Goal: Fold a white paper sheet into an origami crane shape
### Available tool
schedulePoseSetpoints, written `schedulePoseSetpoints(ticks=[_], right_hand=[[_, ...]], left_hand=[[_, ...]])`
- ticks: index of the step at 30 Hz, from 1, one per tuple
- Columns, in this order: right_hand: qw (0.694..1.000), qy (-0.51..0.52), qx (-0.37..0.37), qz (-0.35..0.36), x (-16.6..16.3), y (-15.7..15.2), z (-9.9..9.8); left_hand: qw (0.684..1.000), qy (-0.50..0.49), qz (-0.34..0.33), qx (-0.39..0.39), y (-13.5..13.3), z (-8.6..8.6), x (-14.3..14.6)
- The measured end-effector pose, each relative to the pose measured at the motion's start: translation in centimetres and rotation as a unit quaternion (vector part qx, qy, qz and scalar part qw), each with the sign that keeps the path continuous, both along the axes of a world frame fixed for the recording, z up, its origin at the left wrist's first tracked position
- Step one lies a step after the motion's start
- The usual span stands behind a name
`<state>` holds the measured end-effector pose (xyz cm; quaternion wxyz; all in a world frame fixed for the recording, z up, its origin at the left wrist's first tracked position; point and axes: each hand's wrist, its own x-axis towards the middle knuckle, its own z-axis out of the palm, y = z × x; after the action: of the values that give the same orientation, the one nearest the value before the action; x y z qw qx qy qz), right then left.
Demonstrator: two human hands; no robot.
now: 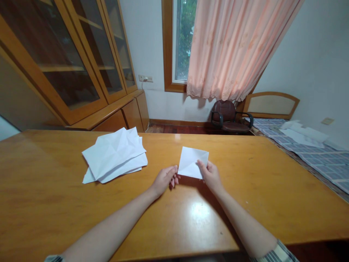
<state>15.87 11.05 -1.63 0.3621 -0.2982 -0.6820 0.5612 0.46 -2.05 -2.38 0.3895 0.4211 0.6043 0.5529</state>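
A small folded square of white paper is held up just above the wooden table, with crease lines across its face. My right hand grips its right side, thumb on top and fingers behind. At the lower left corner of the paper, my left hand pinches with thumb and forefinger, the other fingers curled below. To the left lies a stack of creased white sheets, loosely overlapping.
Beyond the table's far edge stand a glass-door cabinet at left and a brown office chair. A bed with a checked cover and white papers runs along the right. A pink curtain hangs beside the window.
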Motion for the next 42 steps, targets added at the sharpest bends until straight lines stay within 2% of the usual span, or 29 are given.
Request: schedulePoseSetpoints(ticks=[9,12,16,20,24,29,32,36,42], right_hand=[[0.999,0.003,-0.042,0.017,-0.2,-0.5,0.2],[1.0,0.013,-0.016,0.019,-0.1,-0.4,0.1],[0.999,-0.015,0.036,0.022,0.2,-0.2,-0.2],[0.995,-0.05,0.054,0.063,0.2,-0.5,-0.6],[0.994,-0.061,0.036,0.087,0.0,-0.7,-0.7],[0.993,-0.059,0.017,0.099,0.1,-0.9,-0.6],[0.991,-0.067,0.002,0.119,0.2,-1.1,-0.6],[0.99,-0.071,0.006,0.125,0.2,-1.2,-0.5],[0.989,-0.071,0.033,0.126,0.1,-1.2,-0.4]], left_hand=[[0.995,0.103,0.005,0.006,-0.2,0.1,0.5],[0.993,0.115,-0.032,0.01,-0.5,-0.1,0.2],[0.993,0.082,-0.088,0.014,-0.5,-0.2,-0.4],[0.993,0.108,-0.023,0.038,-0.2,0.0,-0.8],[0.984,0.169,0.041,0.043,-0.1,0.0,-0.6],[0.991,0.125,0.034,0.032,-0.3,0.3,-0.6],[0.994,0.087,0.055,0.045,-0.4,0.6,-0.8],[0.989,0.106,0.088,0.059,-0.3,0.7,-0.8],[0.988,0.104,0.078,0.08,-0.4,0.6,-0.9]])
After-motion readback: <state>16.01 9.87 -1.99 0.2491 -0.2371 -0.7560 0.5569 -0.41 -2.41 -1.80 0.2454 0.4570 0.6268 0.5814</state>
